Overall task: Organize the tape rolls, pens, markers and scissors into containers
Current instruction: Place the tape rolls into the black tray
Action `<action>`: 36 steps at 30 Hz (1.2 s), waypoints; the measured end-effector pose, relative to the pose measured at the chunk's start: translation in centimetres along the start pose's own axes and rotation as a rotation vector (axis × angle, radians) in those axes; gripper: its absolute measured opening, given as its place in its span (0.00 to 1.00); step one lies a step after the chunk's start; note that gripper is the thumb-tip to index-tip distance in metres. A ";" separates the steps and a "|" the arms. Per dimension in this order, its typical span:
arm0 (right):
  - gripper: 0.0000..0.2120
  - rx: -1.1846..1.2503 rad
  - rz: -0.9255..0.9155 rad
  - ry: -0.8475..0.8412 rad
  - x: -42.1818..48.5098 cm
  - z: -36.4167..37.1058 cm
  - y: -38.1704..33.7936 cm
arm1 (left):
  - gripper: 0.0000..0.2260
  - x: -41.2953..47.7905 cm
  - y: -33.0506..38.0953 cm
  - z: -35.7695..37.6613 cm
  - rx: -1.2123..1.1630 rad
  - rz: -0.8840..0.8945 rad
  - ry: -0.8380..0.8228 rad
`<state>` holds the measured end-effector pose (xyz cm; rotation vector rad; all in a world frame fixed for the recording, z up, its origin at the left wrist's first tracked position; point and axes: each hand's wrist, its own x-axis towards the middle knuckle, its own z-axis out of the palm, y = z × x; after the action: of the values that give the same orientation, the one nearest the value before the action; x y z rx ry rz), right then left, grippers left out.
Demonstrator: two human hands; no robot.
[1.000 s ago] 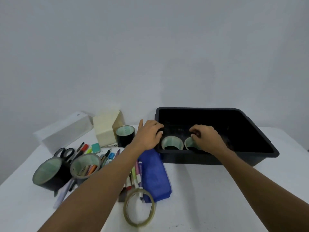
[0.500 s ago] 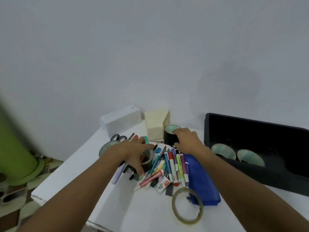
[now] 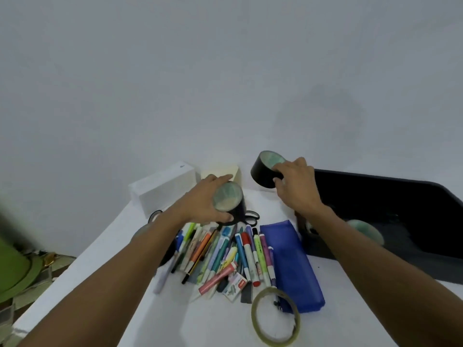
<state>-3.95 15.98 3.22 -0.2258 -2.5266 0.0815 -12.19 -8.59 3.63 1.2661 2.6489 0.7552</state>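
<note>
Holding black roll [image 3: 226,199] in left hand [image 3: 200,204] above markers [image 3: 225,254]; right hand [image 3: 298,189] grips second roll [image 3: 260,171] beside bin [image 3: 375,176], desk's [image 3: 213,321] far edge.

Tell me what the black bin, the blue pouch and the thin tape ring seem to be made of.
Black bin: likely moulded plastic, matt, with a rolled rim. Blue pouch: seemingly woven fabric or nylon, soft, slightly sagging. Thin tape ring: probably translucent yellowish plastic film, faintly glossy.
</note>
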 end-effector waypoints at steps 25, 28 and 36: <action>0.12 0.292 0.695 -0.231 -8.8 -0.1 22.1 | 0.45 19.3 14.1 16.2 0.308 0.078 -0.025; 0.11 0.299 0.655 -0.250 -8.7 0.4 22.1 | 0.43 20.0 13.8 16.9 0.467 0.107 -0.052; 0.18 0.303 0.613 -0.288 -8.7 0.6 22.2 | 0.13 20.5 13.8 17.2 0.598 0.136 0.011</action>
<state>5.99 36.27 -4.56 -0.9084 -2.5839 0.7785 -10.49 20.89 -2.45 1.5716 2.9304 -0.0458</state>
